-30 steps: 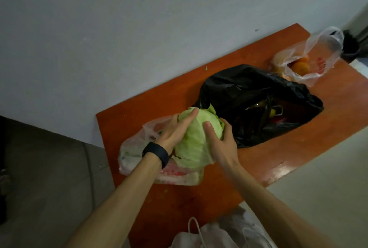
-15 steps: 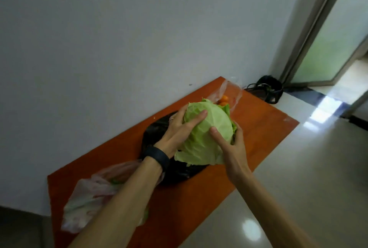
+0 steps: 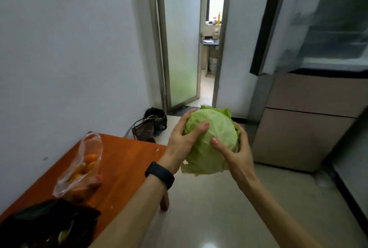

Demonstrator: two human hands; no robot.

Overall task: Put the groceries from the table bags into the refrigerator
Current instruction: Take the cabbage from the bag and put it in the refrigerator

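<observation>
Cabbage (image 3: pixel 214 140) is held in the air just off the tabletop's (image 3: pixel 127 160) far right corner, gripped between the left hand (image 3: pixel 181 146) and the right hand (image 3: pixel 238 156), each curled round one side, probably because so large and round a head needs both. It points toward the refrigerator (image 3: pixel 310 120), whose upper door appears open.

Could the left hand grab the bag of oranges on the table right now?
Probably not yet. The left hand is gripping the cabbage together with the right hand. Nothing blocks the way to the bag of oranges, but it would have to let go first.
</observation>
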